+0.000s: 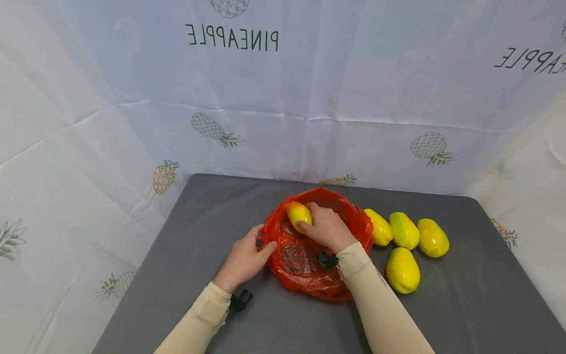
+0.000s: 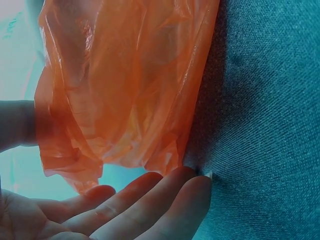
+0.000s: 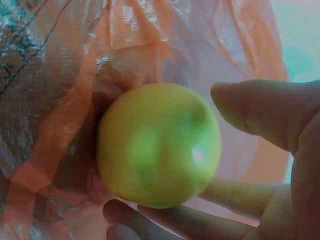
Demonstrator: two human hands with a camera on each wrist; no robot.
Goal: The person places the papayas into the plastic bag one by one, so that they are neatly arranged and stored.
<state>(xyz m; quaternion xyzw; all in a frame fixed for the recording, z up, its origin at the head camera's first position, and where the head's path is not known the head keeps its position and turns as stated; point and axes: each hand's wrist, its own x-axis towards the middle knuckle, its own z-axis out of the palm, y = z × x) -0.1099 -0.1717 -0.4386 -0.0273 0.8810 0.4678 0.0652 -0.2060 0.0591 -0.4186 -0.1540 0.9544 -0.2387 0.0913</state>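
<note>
The right hand (image 1: 325,226) has its grip set wide around a mango (image 1: 299,217), fingers along one side and the thumb a little apart from the skin in the right wrist view. This fruit is inside a red plastic bag (image 1: 305,282), toward its far left side. It is smooth and glossy, mostly yellow, flushed orange-red at the far end; seen close up, its rounded end has a green tinge and a bright highlight.

The left hand (image 1: 243,258) is at the bag's left edge with a loose, wide grip, fingers extended outside and the thumb over the rim. The bag is thin and crinkled, its mouth spread open.

On the grey bench (image 1: 287,324), just right of the bag, are four more shiny mangoes: a left one (image 1: 379,228), a middle one (image 1: 404,231) with a green streak and a right one (image 1: 433,238) in a row, and a nearer one (image 1: 403,270), plumper at its near end.

Small lettering on the right sleeve (image 1: 380,305) is too tiny to read. Beyond the bench, a white curtain (image 1: 376,73) printed with green and orange pineapples bears "PINEAPPLE" in dark green capitals, mirror-reversed; another such word at the far right is cut off.
</note>
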